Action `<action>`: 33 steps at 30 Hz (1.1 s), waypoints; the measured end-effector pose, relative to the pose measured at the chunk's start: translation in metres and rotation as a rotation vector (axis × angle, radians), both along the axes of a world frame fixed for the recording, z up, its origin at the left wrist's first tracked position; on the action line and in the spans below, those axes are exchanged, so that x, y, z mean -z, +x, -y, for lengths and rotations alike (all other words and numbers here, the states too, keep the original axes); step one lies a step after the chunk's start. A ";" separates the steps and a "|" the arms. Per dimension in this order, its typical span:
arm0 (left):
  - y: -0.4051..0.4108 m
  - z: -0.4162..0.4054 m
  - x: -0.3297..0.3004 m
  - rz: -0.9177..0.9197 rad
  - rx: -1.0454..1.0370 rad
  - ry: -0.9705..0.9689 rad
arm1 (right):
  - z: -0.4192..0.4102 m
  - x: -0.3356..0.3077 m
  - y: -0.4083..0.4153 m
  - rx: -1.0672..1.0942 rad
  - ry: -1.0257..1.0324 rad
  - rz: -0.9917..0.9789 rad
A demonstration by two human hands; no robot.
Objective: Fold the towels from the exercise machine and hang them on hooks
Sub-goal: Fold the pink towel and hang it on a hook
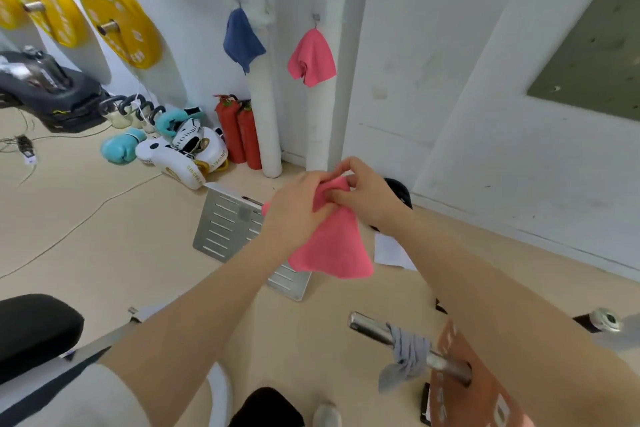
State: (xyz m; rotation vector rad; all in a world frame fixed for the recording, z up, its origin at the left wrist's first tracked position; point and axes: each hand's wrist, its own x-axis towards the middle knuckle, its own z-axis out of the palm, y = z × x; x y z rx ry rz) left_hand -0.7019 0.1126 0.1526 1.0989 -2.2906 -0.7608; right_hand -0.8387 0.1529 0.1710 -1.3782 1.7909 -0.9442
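While a grey towel [405, 354] hangs knotted on the machine's steel bar [381, 331] at 5 o'clock, left hand [298, 208] and right hand [367, 191] both pinch the top edge of a pink towel [332, 246] at centre. Farther off, at 12 o'clock, a blue towel [242, 40] and a second pink towel [313, 59] hang on wall hooks [316, 18].
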 end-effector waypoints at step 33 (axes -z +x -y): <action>-0.108 0.428 -0.196 -0.572 0.172 -0.117 | 0.412 -0.186 -0.097 0.188 -0.584 -0.246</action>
